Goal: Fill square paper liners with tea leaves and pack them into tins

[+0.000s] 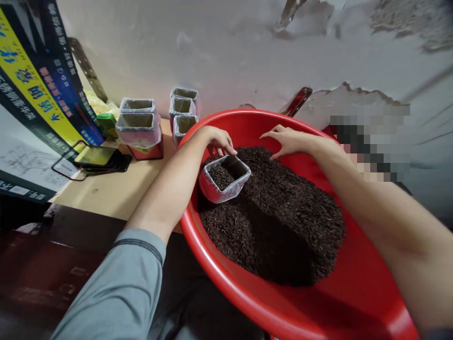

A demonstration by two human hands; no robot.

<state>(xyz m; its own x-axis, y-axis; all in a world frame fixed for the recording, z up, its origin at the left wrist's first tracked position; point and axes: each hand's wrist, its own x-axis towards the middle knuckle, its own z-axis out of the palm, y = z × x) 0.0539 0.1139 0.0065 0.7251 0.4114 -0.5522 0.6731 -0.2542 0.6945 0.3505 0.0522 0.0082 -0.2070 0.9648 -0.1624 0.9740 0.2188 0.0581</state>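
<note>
A small rectangular tin (pixel 226 194) with a clear plastic liner sits slightly tilted on the dark loose tea leaves (pixel 297 203) and is partly filled with them. My left hand (pixel 218 140) is at its back rim, fingers curled down against the edge; the fingertips are partly hidden. To the right, my right hand (pixel 288 140) hovers over the leaves with thumb and fingers apart, holding nothing. The heap lies in a big red plastic basin (pixel 219 278), mostly toward its left and middle.
Several lined tins, one pair (pixel 139 125) and a group (pixel 182 108), stand on the wooden table (pixel 141 182) left of the basin. Black lids (pixel 102 163) lie near a printed cardboard box (pixel 38 94). A peeling wall (pixel 226 56) is behind.
</note>
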